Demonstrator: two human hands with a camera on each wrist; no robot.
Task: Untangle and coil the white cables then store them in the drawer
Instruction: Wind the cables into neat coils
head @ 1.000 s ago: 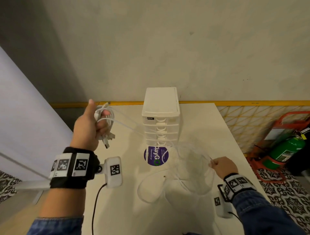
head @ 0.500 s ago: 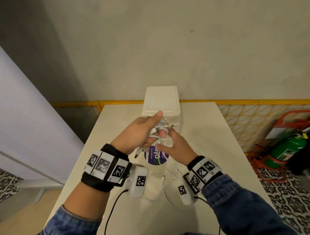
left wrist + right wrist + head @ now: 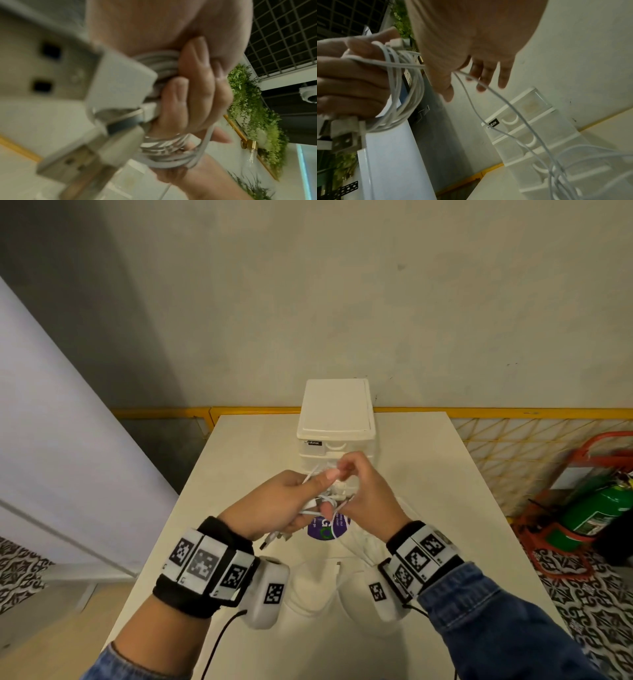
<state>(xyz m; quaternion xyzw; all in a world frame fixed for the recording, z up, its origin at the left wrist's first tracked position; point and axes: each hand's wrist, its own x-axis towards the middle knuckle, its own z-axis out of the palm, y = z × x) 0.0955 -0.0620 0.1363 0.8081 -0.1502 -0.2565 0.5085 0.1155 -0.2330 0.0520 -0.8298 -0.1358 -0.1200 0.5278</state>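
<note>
The pale table point(image 3: 239, 460) carries a white drawer unit point(image 3: 334, 405) at its far middle; the lower drawers are hidden behind the hands in the head view, and only the right wrist view shows their curved handles; a purple round sticker point(image 3: 325, 529) on the table is half covered by the hands; loose loops of white cable point(image 3: 342, 587) lie on the table near the person, hard to make out against the pale top; the left hand point(image 3: 274, 505) is closed around a coil of white cables point(image 3: 406, 86), its fingers curled through the loops, with USB plugs point(image 3: 72, 159) hanging below, blurred and too close to read; the right hand point(image 3: 368, 494) pinches a strand point(image 3: 471, 97) of the same cable just beside the coil, though the pinch itself is hidden behind the palm.
</note>
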